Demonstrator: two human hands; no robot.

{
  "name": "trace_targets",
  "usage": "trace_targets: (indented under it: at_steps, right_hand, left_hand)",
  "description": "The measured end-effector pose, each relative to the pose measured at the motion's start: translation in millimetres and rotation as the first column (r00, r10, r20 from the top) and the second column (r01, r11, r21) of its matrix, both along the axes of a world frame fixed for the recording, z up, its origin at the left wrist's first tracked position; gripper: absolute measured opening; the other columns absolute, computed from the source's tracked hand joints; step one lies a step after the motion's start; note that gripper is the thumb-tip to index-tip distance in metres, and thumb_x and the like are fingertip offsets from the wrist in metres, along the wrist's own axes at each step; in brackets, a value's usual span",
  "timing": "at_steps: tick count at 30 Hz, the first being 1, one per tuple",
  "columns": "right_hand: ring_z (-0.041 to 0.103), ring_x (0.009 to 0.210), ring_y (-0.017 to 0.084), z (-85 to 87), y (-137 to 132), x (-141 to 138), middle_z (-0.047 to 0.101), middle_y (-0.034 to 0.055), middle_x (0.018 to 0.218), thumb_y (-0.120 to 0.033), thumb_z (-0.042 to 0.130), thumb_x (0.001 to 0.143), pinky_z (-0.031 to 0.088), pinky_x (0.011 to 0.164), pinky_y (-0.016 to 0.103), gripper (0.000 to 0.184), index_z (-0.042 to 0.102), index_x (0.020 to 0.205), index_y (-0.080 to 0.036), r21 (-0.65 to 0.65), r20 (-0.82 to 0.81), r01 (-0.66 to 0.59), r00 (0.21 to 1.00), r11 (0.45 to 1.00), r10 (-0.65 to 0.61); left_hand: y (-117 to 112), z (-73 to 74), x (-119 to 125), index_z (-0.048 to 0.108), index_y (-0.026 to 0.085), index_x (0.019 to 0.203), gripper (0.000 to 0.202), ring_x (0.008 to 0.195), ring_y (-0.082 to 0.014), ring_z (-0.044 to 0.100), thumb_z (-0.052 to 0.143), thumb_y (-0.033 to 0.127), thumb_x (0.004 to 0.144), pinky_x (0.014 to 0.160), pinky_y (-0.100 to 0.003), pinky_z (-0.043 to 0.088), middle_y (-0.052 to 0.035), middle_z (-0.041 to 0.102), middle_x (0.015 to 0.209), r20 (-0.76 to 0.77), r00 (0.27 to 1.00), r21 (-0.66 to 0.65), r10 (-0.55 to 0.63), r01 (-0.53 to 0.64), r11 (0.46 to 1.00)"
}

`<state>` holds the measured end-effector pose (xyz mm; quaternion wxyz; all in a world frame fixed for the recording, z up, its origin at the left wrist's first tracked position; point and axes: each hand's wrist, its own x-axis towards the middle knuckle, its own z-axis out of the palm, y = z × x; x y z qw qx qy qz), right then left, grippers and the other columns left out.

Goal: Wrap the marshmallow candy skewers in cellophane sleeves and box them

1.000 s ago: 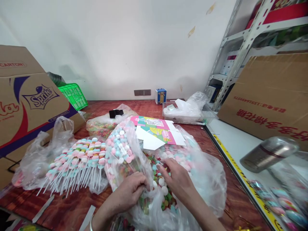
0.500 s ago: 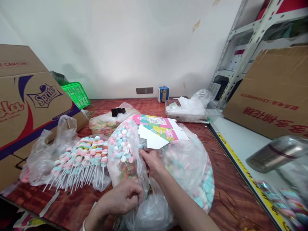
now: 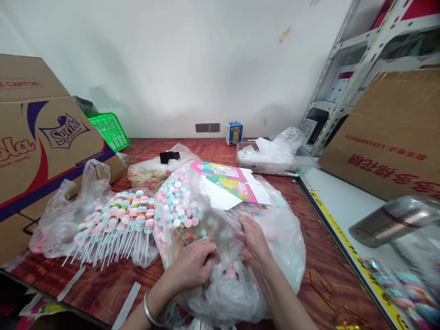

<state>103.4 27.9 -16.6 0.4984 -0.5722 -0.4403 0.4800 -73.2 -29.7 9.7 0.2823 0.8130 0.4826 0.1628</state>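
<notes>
The left hand (image 3: 196, 263) and right hand (image 3: 254, 240) pinch the clear plastic bag (image 3: 237, 295) with their fingers, mid-surface (image 3: 321, 250). Many marshmallow sticks (image 3: 122, 220) look done, piled at left; lots of marshmallows (image 3: 177, 201) are left, loose under plastic. A Sprite box (image 3: 51, 167) stands left; a white wall (image 3: 172, 64) behind.

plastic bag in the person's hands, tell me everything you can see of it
The plastic bag looks large, thin, milky-clear and wrinkled, lying bulged on the reddish table. Pink, white and blue candies show through its left part, multicoloured pieces below them. The left hand and right hand grip its film at the front. A printed card rests on its far part. Overlapping film hides whether it is several bags.
</notes>
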Motion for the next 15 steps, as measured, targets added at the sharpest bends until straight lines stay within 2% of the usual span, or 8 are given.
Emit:
trace_targets:
  at_steps: [2, 3, 5, 7, 9, 11, 14, 15]
  right_hand:
    - [0.045, 0.051, 0.013, 0.5, 0, 15, 0.05, -0.0047, 0.057, -0.041, 0.051, 0.079, 0.033, 0.051, 0.025, 0.021, 0.048, 0.07, -0.022, 0.055, 0.157, 0.045, 0.986, 0.997, -0.053]
    - [0.045, 0.053, 0.013, 0.9, -1, 23, 0.048, -0.0047, 0.057, -0.037, 0.054, 0.079, 0.031, 0.053, 0.025, 0.017, 0.049, 0.071, -0.022, 0.082, 0.239, 0.074, 0.967, 0.994, -0.091]
    - [0.044, 0.054, 0.014, 4.4, -4, 37, 0.047, -0.0041, 0.057, -0.029, 0.055, 0.08, 0.029, 0.056, 0.026, 0.01, 0.052, 0.074, -0.021, 0.13, 0.389, 0.133, 0.905, 0.983, -0.174]
    - [0.047, 0.056, 0.015, 13.4, -10, 48, 0.051, -0.0014, 0.061, -0.027, 0.053, 0.082, 0.029, 0.059, 0.027, 0.007, 0.054, 0.078, -0.021, 0.172, 0.497, 0.157, 0.838, 0.972, -0.224]
    - [0.052, 0.064, 0.018, 26.9, -24, 57, 0.059, 0.0034, 0.072, -0.03, 0.053, 0.083, 0.033, 0.063, 0.029, 0.01, 0.056, 0.082, -0.021, 0.216, 0.561, 0.126, 0.795, 0.968, -0.229]
    - [0.057, 0.075, 0.021, 39.3, -45, 71, 0.064, 0.0077, 0.091, -0.038, 0.053, 0.084, 0.039, 0.069, 0.031, 0.022, 0.059, 0.096, -0.021, 0.314, 0.614, 0.102, 0.736, 0.944, -0.284]
    - [0.059, 0.093, 0.027, 38.5, -83, 111, 0.061, 0.0136, 0.113, -0.04, 0.048, 0.088, 0.044, 0.082, 0.04, 0.042, 0.052, 0.125, -0.021, 0.558, 0.7, 0.111, 0.469, 0.822, -0.539]
    - [0.056, 0.106, 0.03, 30.7, -94, 127, 0.059, 0.0153, 0.119, -0.035, 0.045, 0.089, 0.041, 0.09, 0.044, 0.046, 0.047, 0.133, -0.021, 0.568, 0.746, 0.101, 0.358, 0.817, -0.562]
  left_hand:
    - [1, 2.3, 12, 0.061, 0.019, 0.103, 0.031, 0.097, -0.0193, 0.055, 0.046, 0.008, 0.077, 0.086, -0.031, 0.043, -0.0053, 0.062, 0.1, 0.027, 1.0, 0.105, -0.011, 0.008, 0.994]
    - [2, 3.8, 19, 0.057, 0.02, 0.114, 0.037, 0.106, -0.0206, 0.054, 0.048, 0.01, 0.079, 0.092, -0.032, 0.042, -0.0069, 0.061, 0.111, 0.039, 0.997, 0.152, -0.064, 0.057, 0.987]
    - [6, 4.7, 33, 0.048, 0.023, 0.131, 0.049, 0.122, -0.024, 0.046, 0.053, 0.017, 0.083, 0.104, -0.037, 0.037, -0.0085, 0.053, 0.132, 0.01, 0.972, 0.212, -0.234, 0.227, 0.951]
    - [15, 0.5, 48, 0.042, 0.022, 0.137, 0.055, 0.131, -0.0299, 0.04, 0.057, 0.031, 0.085, 0.11, -0.045, 0.03, -0.0109, 0.047, 0.141, -0.09, 0.937, 0.237, -0.337, 0.348, 0.907]
    - [28, -8.0, 63, 0.041, 0.019, 0.139, 0.06, 0.133, -0.0354, 0.037, 0.057, 0.042, 0.086, 0.11, -0.05, 0.027, -0.0151, 0.046, 0.141, -0.206, 0.921, 0.256, -0.331, 0.377, 0.89]
    - [42, -16.9, 75, 0.04, 0.017, 0.139, 0.06, 0.133, -0.0354, 0.037, 0.055, 0.043, 0.087, 0.11, -0.05, 0.028, -0.0174, 0.046, 0.14, -0.266, 0.92, 0.282, -0.288, 0.36, 0.889]
    - [57, -23.1, 86, 0.043, 0.016, 0.135, 0.052, 0.13, -0.0326, 0.041, 0.053, 0.036, 0.088, 0.109, -0.046, 0.031, -0.0176, 0.049, 0.137, -0.254, 0.932, 0.305, -0.257, 0.33, 0.894]
    - [60, -23.0, 87, 0.046, 0.015, 0.133, 0.048, 0.129, -0.0321, 0.043, 0.052, 0.034, 0.089, 0.108, -0.045, 0.031, -0.0177, 0.051, 0.134, -0.227, 0.94, 0.304, -0.256, 0.318, 0.898]
